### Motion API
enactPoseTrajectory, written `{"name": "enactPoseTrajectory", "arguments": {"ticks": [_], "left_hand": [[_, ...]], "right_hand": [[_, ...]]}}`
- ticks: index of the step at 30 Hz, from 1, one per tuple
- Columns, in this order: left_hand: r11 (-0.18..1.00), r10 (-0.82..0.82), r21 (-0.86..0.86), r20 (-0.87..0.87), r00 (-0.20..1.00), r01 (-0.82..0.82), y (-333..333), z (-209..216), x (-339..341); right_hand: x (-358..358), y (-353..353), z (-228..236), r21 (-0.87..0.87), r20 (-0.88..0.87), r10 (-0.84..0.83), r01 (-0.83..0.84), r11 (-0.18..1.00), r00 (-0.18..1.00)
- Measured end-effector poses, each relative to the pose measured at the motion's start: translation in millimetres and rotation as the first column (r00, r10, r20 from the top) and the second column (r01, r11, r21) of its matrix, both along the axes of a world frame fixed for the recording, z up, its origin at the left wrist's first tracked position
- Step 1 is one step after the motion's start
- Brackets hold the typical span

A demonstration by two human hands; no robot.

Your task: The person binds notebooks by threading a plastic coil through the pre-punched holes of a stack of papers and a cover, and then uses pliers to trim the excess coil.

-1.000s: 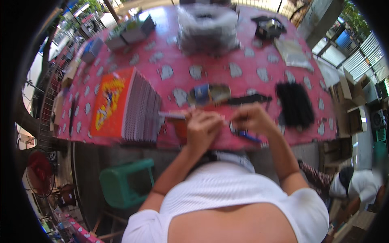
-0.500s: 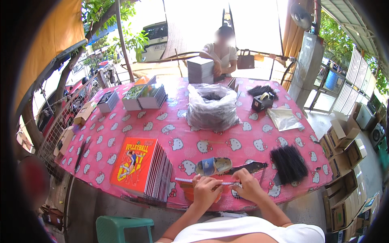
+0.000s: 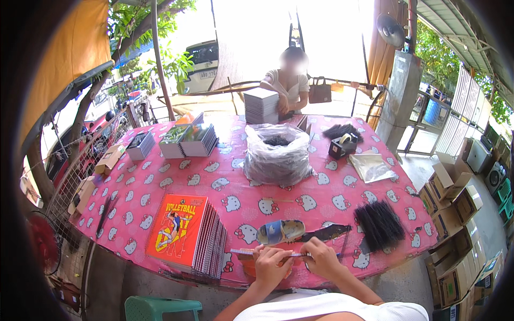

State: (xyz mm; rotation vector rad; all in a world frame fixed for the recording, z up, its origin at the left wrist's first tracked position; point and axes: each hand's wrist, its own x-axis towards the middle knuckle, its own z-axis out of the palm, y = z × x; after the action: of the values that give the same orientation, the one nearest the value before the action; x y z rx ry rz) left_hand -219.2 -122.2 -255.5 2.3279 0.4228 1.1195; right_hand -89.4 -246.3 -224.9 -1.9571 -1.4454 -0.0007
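Note:
At the near edge of the table I hold an orange-covered notebook [image 3: 247, 266] with its punched edge up. My left hand [image 3: 271, 264] is closed round that edge. Close beside it, my right hand [image 3: 320, 258] pinches a thin black spiral binding coil [image 3: 345, 255], whose free end sticks out to the right. The coil meets the notebook's edge between my hands; how far it runs through the holes is too small to tell. Just beyond my hands lies a blue and tan slide sandal [image 3: 281, 231]. A pile of black coils [image 3: 379, 223] lies to the right.
A stack of orange notebooks [image 3: 179, 232] stands at left. Mid-table sits a plastic bag [image 3: 277, 160] of black coils, with a tape dispenser [image 3: 342, 145] to its right. Across the table a person [image 3: 289, 88] leans by a book stack [image 3: 261, 107]. A green stool [image 3: 160, 307] is near left.
My right hand has drawn slightly left and lower, and the coil's free end now shows stretching out to its right. My left hand keeps hold of the notebook. The view has tilted slightly.

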Motion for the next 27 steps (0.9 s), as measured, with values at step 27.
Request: {"name": "enactPoseTrajectory", "arguments": {"ticks": [27], "left_hand": [[0.998,-0.049,-0.04,0.018,0.999,0.05,9.0,10.7,-0.3]], "right_hand": [[0.7,12.7,4.5,0.047,-0.102,-0.002,0.007,0.999,0.995]]}}
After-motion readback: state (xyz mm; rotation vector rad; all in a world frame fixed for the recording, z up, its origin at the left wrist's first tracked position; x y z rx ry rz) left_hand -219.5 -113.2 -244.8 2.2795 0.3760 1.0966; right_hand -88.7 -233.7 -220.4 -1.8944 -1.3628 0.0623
